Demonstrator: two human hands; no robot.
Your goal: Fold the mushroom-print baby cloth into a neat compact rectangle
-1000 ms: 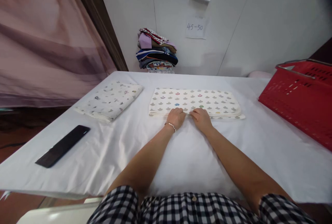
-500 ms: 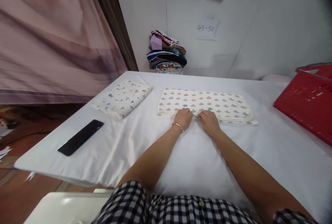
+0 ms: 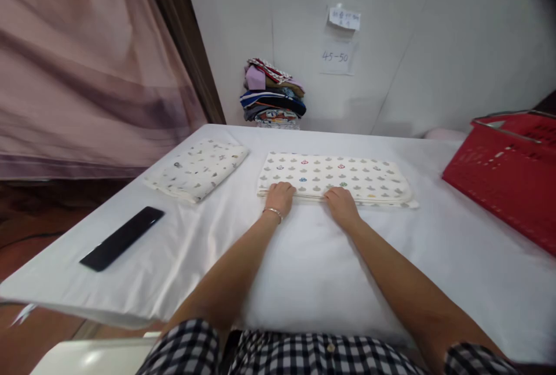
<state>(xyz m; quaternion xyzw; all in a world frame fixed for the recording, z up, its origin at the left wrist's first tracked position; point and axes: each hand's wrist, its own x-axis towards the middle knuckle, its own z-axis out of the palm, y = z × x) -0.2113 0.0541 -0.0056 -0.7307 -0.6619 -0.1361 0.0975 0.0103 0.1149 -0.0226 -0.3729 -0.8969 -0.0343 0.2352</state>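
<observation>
A folded white cloth [image 3: 334,177] printed with grey motifs and a few coloured anchors lies flat in front of me, its long side across the table. My left hand [image 3: 280,197] has its fingers curled over the near edge, close to the left corner, a bracelet at its wrist. Around the middle of that same edge, my right hand [image 3: 341,204] pinches the layers. Both thumbs are mostly hidden. To the left lies a second folded white cloth [image 3: 197,169] with small dark prints, touched by neither hand.
A black phone-like slab [image 3: 122,238] lies on the white-covered table [image 3: 217,247] at left. At the right edge stands a red basket [image 3: 504,175]. A stack of folded clothes [image 3: 273,94] is against the wall behind, beneath paper signs [image 3: 337,58]. A pink curtain [image 3: 87,62] hangs at left.
My left hand has slid left along the cloth's near edge, widening the gap between my hands. The right hand stays at about the same spot on the cloth. The view has shifted slightly.
</observation>
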